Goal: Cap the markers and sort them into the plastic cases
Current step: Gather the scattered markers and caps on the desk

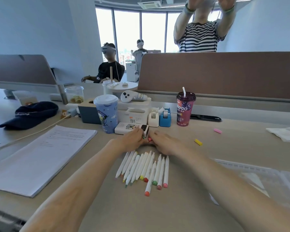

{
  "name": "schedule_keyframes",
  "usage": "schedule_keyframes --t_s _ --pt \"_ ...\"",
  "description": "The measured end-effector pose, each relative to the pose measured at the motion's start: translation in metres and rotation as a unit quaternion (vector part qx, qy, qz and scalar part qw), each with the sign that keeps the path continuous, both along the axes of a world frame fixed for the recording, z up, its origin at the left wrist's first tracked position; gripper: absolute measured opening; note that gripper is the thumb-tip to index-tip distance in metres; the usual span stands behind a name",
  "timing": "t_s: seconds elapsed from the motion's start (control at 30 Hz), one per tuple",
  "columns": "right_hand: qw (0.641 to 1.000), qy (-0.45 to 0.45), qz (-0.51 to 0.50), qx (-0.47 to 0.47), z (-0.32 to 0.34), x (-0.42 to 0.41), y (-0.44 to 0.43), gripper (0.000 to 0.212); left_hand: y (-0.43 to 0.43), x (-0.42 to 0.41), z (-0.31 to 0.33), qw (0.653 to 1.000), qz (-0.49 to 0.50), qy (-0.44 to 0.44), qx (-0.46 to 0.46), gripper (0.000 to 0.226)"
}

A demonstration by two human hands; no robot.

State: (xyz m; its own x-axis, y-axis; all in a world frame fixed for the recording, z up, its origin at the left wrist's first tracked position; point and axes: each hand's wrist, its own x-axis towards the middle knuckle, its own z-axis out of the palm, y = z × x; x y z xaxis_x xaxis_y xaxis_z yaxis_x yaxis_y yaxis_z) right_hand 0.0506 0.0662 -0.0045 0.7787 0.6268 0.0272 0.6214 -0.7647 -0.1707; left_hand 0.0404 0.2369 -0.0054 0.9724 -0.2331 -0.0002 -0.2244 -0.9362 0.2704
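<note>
**Pink and green pieces coming together between the hands**

The two hands are meeting just past the far ends of the row of markers (144, 166), low over the bench (191, 206). The left hand (132, 139) is curling its fingers round a green-tipped piece (143, 137). The right hand (164, 144) is pinching a pink piece (150, 139), and the two pieces are sitting almost tip to tip. The fingers are hiding most of both, so I cannot tell which is marker and which is cap.

This looks like a capping step. To do it well, the colours should be checked first, since green and pink may not belong together. The cap should then be lined up straight with the barrel and pressed home squarely, with the barrel braced in the other hand.

A loose pink cap (217, 130) and a yellow cap (198, 142) are lying well apart on the right. The clear plastic cases (258, 178) are waiting beside the right forearm.

The bench is pale beige and smooth, so round barrels are likely to roll. A stapled paper stack (40, 156) and a navy cap (30, 113) are lying on the left. A blue cup (106, 113), tape dispensers (165, 117) and a purple Meco cup (185, 108) are standing along the brown partition (219, 74). Beyond it, other people are sitting and standing before bright windows.
</note>
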Motion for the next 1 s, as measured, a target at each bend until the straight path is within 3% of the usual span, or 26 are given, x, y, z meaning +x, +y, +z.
schedule_keyframes --t_s 0.27,0.43,0.57,0.7,1.0 --pt "0.999 -0.037 0.001 0.015 0.012 0.007 -0.025 0.04 0.0 0.004 0.003 0.998 -0.045 -0.039 0.001 0.045" --pt "0.989 -0.096 -0.096 0.056 0.009 0.016 -0.077 0.03 -0.011 0.006 0.009 0.997 -0.025 -0.067 0.016 0.035" --pt "0.973 -0.104 -0.205 -0.021 0.003 0.019 -0.126 0.032 -0.031 0.008 0.013 0.994 -0.042 -0.104 0.015 0.03" --pt "0.973 -0.054 -0.222 0.011 -0.015 0.024 -0.155 0.016 -0.072 0.013 0.012 0.99 -0.069 -0.12 -0.01 0.029" --pt "0.941 -0.131 -0.305 0.066 -0.01 0.081 -0.212 0.02 -0.155 0.052 -0.002 0.981 -0.137 -0.121 -0.064 0.023"
